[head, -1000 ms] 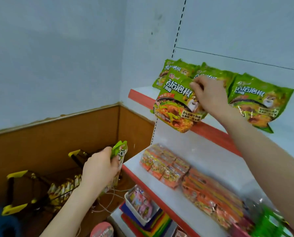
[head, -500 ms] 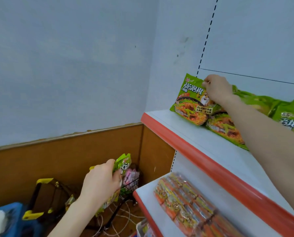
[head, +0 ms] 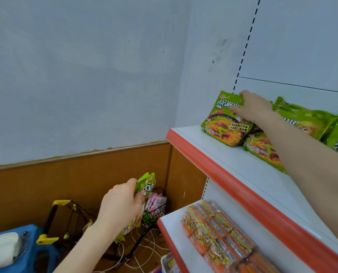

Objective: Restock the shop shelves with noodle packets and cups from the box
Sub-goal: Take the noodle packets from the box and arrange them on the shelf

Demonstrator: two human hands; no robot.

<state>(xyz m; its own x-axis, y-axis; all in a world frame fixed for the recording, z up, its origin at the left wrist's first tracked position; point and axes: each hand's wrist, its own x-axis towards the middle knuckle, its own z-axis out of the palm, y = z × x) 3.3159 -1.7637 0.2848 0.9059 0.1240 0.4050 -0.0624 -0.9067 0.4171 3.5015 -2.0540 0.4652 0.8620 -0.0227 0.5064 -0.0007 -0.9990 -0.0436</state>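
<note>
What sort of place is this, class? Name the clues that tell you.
Most likely a small shop. White shelves with orange-red edge strips carry rows of identical green noodle packets above orange multipacks, and wire shopping baskets sit on the floor in the corner.

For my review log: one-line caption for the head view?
Right hand sets a green noodle packet on the top shelf; left hand holds more packets.
</note>
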